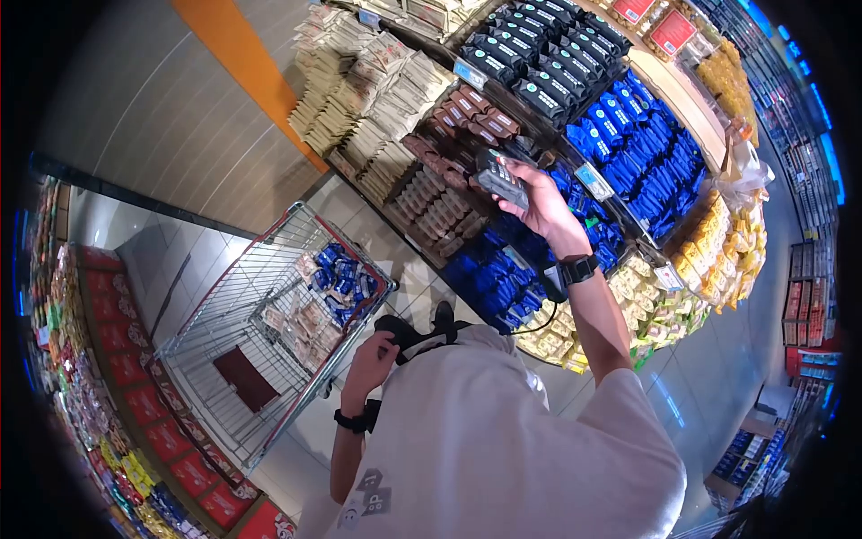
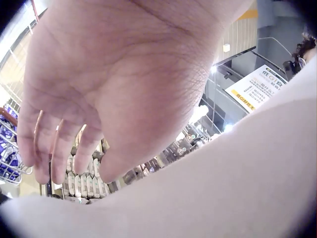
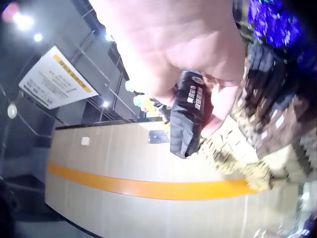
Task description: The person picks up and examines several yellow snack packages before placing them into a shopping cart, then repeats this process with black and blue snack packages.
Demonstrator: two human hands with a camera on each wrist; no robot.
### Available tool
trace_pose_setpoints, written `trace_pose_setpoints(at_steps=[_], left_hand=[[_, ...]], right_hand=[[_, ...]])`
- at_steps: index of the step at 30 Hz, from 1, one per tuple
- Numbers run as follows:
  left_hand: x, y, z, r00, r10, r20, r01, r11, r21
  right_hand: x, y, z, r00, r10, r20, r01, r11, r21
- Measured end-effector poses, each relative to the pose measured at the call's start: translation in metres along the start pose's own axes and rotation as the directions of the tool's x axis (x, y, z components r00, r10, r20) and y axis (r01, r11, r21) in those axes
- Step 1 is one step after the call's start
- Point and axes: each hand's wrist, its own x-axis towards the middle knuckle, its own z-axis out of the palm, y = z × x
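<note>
My right hand (image 1: 546,211) is stretched out over the snack display and grips a black snack packet (image 3: 188,116) with pale lettering. In the head view, the packet overlaps the brown packets (image 1: 440,202) and blue packets (image 1: 503,274) in the lower bins. Low at my side, my left hand (image 1: 368,364) hangs near the shopping cart (image 1: 269,341). Its palm faces the left wrist camera, its fingers are loose, and it carries nothing. Inside the cart lie blue packets (image 1: 341,280) and pale packets (image 1: 301,328).
Black packets (image 1: 548,63) fill an upper bin beside more blue ones (image 1: 637,135). Cream packets (image 1: 386,81) are heaped at the display's left end, yellow ones (image 1: 714,247) at its right. A shelf of red boxes (image 1: 135,359) runs along the left. A tan wall (image 1: 135,117) stands behind the cart.
</note>
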Motion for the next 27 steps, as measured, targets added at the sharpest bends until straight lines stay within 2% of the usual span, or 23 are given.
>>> trace_pose_setpoints(at_steps=[1,6,8,9,11,12,14,15,18,23,25,27], left_hand=[[0.001,0.001,0.000,1.000,0.017,-0.002,-0.017,1.000,-0.013],[0.002,0.000,-0.002,1.000,0.014,0.002,-0.014,0.999,-0.030],[0.000,0.000,-0.002,1.000,0.014,-0.001,-0.014,1.000,0.014],[-0.001,0.001,-0.003,1.000,0.011,-0.001,-0.011,1.000,0.011],[-0.003,0.003,-0.004,1.000,0.003,0.006,-0.003,1.000,-0.003],[-0.003,0.001,-0.004,1.000,-0.002,0.000,0.002,1.000,-0.010],[-0.004,-0.004,-0.001,1.000,-0.008,-0.015,0.008,1.000,-0.014],[-0.003,-0.007,0.000,0.999,0.018,-0.029,-0.019,1.000,-0.016],[-0.004,-0.009,0.002,0.999,-0.010,-0.037,0.009,1.000,-0.025],[-0.005,-0.001,0.004,0.998,-0.065,-0.013,0.065,0.998,-0.003],[-0.005,0.000,0.002,0.995,-0.095,-0.010,0.095,0.995,-0.002],[-0.005,-0.001,0.002,0.996,-0.089,-0.001,0.089,0.996,0.030]], right_hand=[[-0.004,0.003,0.007,1.000,0.015,0.014,-0.016,0.998,0.061],[-0.006,0.006,0.014,0.998,0.068,0.017,-0.070,0.990,0.121],[-0.003,0.007,0.012,0.995,0.073,0.075,-0.089,0.966,0.243],[-0.003,0.009,0.010,0.994,0.076,0.075,-0.092,0.966,0.240],[-0.003,0.012,0.006,0.984,0.025,0.176,-0.096,0.909,0.405],[-0.003,0.012,0.006,0.983,0.033,0.181,-0.104,0.911,0.399],[-0.007,0.012,0.006,0.946,0.098,0.308,-0.273,0.750,0.602],[-0.012,0.013,0.011,0.950,0.132,0.283,-0.294,0.683,0.668],[-0.015,0.022,0.007,0.926,0.079,0.369,-0.330,0.645,0.689],[-0.021,0.024,0.013,0.943,0.069,0.324,-0.274,0.712,0.646],[-0.025,0.019,0.013,0.960,0.085,0.266,-0.209,0.849,0.484],[-0.032,0.015,0.001,0.990,0.060,0.128,-0.104,0.924,0.369]])
